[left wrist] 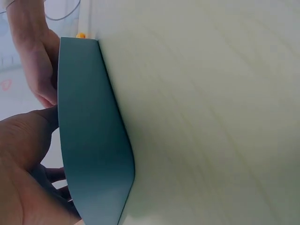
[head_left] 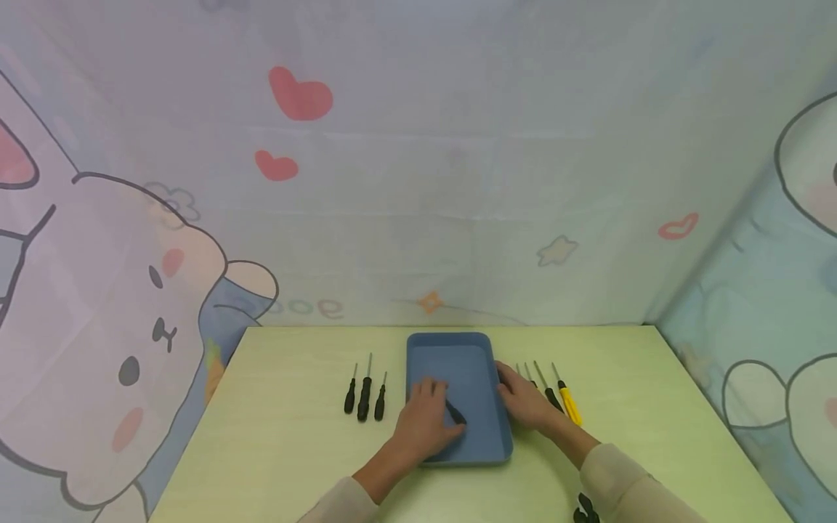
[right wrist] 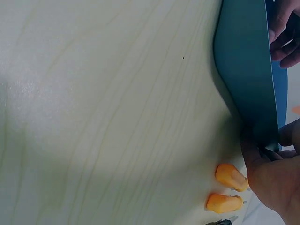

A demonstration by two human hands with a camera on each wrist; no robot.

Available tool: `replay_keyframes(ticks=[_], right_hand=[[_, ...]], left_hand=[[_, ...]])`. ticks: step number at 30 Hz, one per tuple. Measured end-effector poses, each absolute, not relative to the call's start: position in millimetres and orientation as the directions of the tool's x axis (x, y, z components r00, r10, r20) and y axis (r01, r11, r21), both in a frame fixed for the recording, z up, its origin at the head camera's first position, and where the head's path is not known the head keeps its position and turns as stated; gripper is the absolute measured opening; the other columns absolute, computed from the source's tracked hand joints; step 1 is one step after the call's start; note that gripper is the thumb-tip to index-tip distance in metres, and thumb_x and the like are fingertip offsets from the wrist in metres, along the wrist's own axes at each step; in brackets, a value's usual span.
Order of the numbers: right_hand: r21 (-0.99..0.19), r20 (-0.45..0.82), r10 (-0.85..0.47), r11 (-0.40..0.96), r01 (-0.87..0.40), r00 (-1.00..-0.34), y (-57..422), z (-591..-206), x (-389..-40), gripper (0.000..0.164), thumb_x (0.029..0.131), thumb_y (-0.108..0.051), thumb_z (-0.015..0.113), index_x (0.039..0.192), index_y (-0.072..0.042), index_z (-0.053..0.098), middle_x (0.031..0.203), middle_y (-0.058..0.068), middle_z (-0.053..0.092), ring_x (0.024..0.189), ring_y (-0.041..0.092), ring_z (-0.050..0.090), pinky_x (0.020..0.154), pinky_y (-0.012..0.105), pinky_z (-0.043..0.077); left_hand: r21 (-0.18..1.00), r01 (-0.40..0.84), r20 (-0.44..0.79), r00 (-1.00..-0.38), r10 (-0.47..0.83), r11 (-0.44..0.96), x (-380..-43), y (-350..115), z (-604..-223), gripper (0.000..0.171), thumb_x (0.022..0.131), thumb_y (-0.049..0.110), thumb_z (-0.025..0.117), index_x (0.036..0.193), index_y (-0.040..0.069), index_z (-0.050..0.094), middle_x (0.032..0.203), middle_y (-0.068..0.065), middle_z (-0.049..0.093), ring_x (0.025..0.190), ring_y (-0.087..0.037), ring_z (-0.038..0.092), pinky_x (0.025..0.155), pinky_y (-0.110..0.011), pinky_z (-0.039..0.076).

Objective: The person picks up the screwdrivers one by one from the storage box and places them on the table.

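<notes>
A blue rectangular tray [head_left: 487, 454] stands on the table. My left hand [head_left: 423, 421] reaches in over its left side, thumb and fingers spread apart. Between them shows the black handle of a screwdriver [head_left: 455, 412] inside the tray; its other end is hidden by the fingers. The left wrist view shows this hand [left wrist: 21, 154] behind the tray's outer wall [left wrist: 91, 126]. My right hand [head_left: 523, 398] grips the tray's right rim, with thumb at the rim and fingers [right wrist: 251, 150] against the outside wall in the right wrist view.
Three black screwdrivers [head_left: 364, 399] lie in a row left of the tray. To the right, several more lie partly behind the right hand, one with a yellow handle [head_left: 566, 403]. A black object [head_left: 585, 508] sits near the right sleeve. A printed cloth [head_left: 458, 218] hangs behind the table.
</notes>
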State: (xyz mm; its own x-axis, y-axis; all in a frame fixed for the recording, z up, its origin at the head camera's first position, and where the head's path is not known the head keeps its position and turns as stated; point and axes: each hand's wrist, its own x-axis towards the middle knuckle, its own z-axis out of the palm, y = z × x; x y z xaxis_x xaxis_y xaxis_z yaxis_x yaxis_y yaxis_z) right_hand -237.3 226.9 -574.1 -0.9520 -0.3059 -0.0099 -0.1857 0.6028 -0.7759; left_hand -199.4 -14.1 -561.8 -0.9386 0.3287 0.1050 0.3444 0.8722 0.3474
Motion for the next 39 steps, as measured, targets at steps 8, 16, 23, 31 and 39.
replay_keyframes(ticks=[8, 16, 23, 31, 39], right_hand=[[-0.777, -0.003, -0.310, 0.600, -0.193, -0.951, 227.9, -576.7, -238.6, 0.053, 0.111, -0.005, 0.042, 0.162, 0.008, 0.030, 0.161, 0.031, 0.042, 0.148, 0.047, 0.042, 0.119, 0.062, 0.038], [-0.791, -0.010, -0.311, 0.583, -0.183, -0.950, 229.4, -574.1, -239.5, 0.053, 0.111, -0.005, 0.042, 0.162, 0.008, 0.031, 0.160, 0.031, 0.043, 0.147, 0.047, 0.043, 0.119, 0.062, 0.038], [-0.806, -0.029, -0.309, 0.570, -0.161, -0.950, 229.4, -574.6, -239.5, 0.053, 0.111, -0.005, 0.043, 0.162, 0.006, 0.032, 0.160, 0.030, 0.043, 0.147, 0.047, 0.043, 0.119, 0.062, 0.038], [-0.822, -0.063, -0.317, 0.554, -0.131, -0.946, 229.6, -574.8, -240.5, 0.055, 0.112, -0.008, 0.043, 0.164, 0.004, 0.030, 0.164, 0.026, 0.040, 0.150, 0.044, 0.040, 0.121, 0.060, 0.036], [-0.824, -0.075, -0.328, 0.552, -0.127, -0.942, 231.1, -577.3, -243.8, 0.055, 0.112, -0.007, 0.043, 0.164, 0.005, 0.028, 0.164, 0.028, 0.039, 0.150, 0.046, 0.040, 0.120, 0.061, 0.037]], left_hand=[[0.349, 0.325, 0.110, -0.946, 0.306, 0.879, -198.6, -11.6, -566.5, 0.075, 0.084, 0.045, 0.089, 0.136, 0.000, 0.060, 0.132, -0.019, 0.056, 0.124, -0.036, 0.056, 0.092, -0.046, 0.060], [0.317, 0.336, 0.100, -0.942, 0.321, 0.887, -202.4, -6.0, -570.2, 0.073, 0.085, 0.046, 0.087, 0.134, -0.004, 0.062, 0.130, -0.020, 0.059, 0.123, -0.036, 0.057, 0.100, -0.046, 0.056], [0.290, 0.357, 0.119, -0.934, 0.337, 0.888, -203.0, -3.3, -569.1, 0.065, 0.085, 0.044, 0.088, 0.127, -0.002, 0.066, 0.121, -0.017, 0.060, 0.112, -0.033, 0.058, 0.094, -0.042, 0.058], [0.254, 0.374, 0.118, -0.927, 0.355, 0.892, -201.2, -2.8, -567.3, 0.059, 0.086, 0.039, 0.088, 0.123, -0.002, 0.068, 0.122, -0.017, 0.062, 0.113, -0.032, 0.059, 0.098, -0.042, 0.055], [0.237, 0.393, 0.131, -0.919, 0.372, 0.889, -201.8, -3.8, -569.2, 0.055, 0.083, 0.038, 0.091, 0.117, 0.001, 0.069, 0.119, -0.014, 0.063, 0.109, -0.029, 0.059, 0.092, -0.041, 0.058]])
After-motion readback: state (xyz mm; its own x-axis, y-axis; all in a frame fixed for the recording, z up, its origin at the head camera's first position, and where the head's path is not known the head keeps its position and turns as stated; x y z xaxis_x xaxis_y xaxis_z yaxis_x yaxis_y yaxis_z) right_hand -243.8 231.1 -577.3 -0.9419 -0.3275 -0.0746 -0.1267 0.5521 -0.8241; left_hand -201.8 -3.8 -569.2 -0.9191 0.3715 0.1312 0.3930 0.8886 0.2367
